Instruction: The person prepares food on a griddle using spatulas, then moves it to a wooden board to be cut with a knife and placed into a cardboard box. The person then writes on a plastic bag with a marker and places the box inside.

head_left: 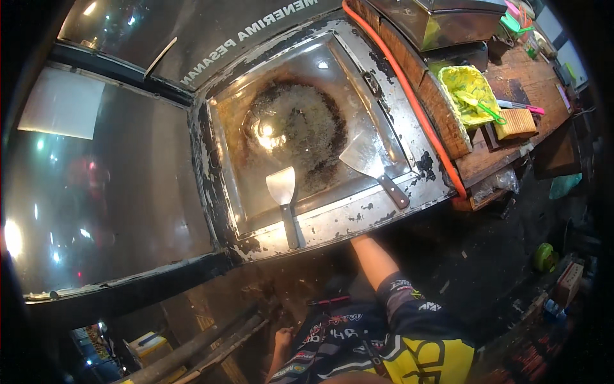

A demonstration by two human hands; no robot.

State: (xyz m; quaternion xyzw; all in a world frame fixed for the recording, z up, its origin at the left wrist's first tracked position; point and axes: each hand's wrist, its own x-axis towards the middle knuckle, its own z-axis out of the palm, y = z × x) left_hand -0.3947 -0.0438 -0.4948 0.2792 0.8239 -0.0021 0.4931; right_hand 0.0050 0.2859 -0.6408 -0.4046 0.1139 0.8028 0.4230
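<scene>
A flat metal griddle (307,125) lies before me, with a dark scorched ring and a glossy patch of oil on its surface. My right forearm reaches under its front edge, so the right hand is out of view. Low beside my body, my left hand (284,336) hangs with its fingers curled and no object seen in it. A narrow metal spatula (282,187) rests across the griddle's front rim. Farther right lies a wider spatula (367,156), its blade on the plate and its riveted brown handle (394,192) on the frame.
An orange hose (407,86) runs along the right side, beside a wooden board. On the wooden counter (551,113) are a yellow-smeared tub (467,89) with a green-handled brush, a yellowish block (515,124) and a pink-handled tool (523,106). Glass panels (134,187) enclose the left and back.
</scene>
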